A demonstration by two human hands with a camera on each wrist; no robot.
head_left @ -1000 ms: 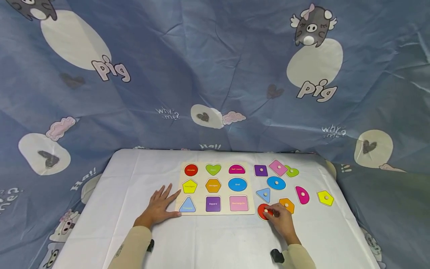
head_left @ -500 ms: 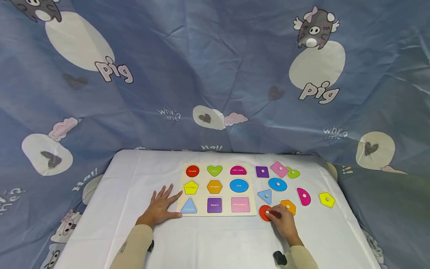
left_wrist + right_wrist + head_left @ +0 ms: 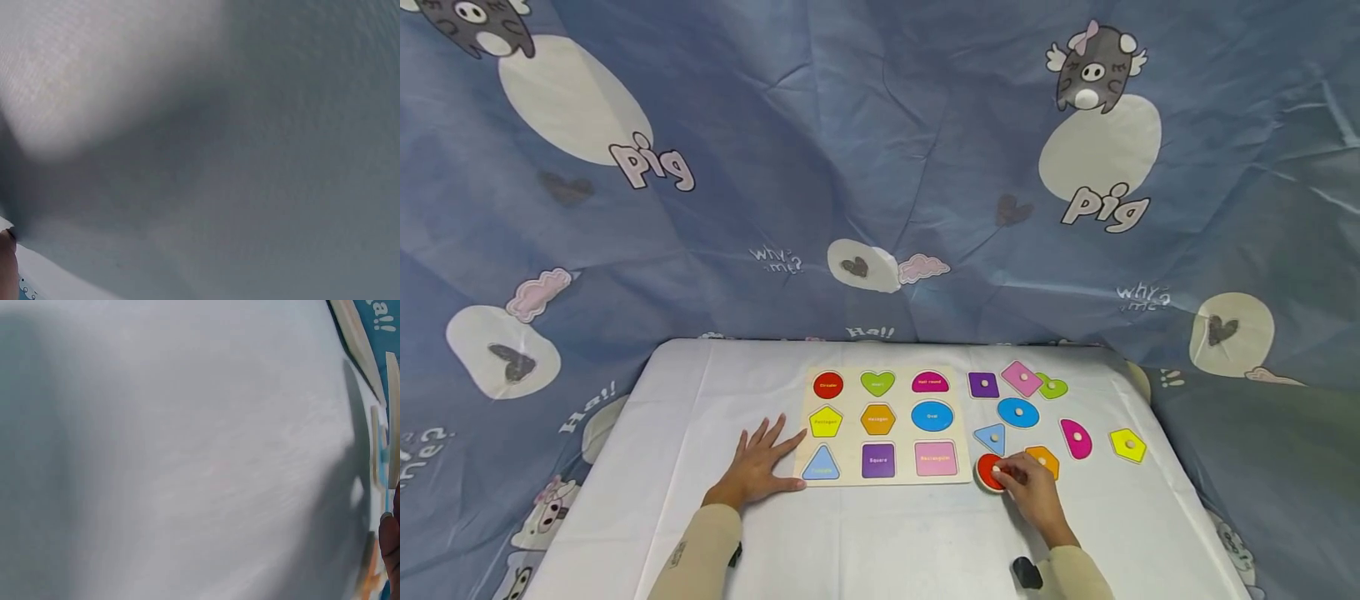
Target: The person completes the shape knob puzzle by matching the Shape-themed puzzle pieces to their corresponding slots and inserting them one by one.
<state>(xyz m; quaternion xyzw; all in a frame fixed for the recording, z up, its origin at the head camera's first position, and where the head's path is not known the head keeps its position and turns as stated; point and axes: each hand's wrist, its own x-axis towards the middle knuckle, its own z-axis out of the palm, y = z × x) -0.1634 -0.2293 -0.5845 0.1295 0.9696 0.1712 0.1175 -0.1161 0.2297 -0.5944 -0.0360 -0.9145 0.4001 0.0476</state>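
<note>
A wooden shape puzzle board (image 3: 886,479) lies on the white table, its nine coloured recesses bare of pieces. My left hand (image 3: 760,467) rests flat with fingers spread, touching the board's left edge near the blue triangle recess. My right hand (image 3: 1026,487) pinches the knob of the red circle piece (image 3: 987,472), just right of the board's lower right corner. Loose pieces lie to the right: a blue triangle (image 3: 991,437), blue oval (image 3: 1018,412), orange hexagon (image 3: 1045,459), magenta half round (image 3: 1076,438), yellow pentagon (image 3: 1127,445). The wrist views show only blurred white cloth.
A purple square (image 3: 982,384), pink rectangle (image 3: 1022,377) and green heart (image 3: 1052,387) lie at the back right. A white cloth (image 3: 700,392) covers the table. A blue pig-print sheet (image 3: 880,167) hangs behind and drapes around the table's sides.
The right hand has tightened on the red circle's knob, and the piece seems to have tipped or shifted slightly. The left hand has stayed on the board's edge.
</note>
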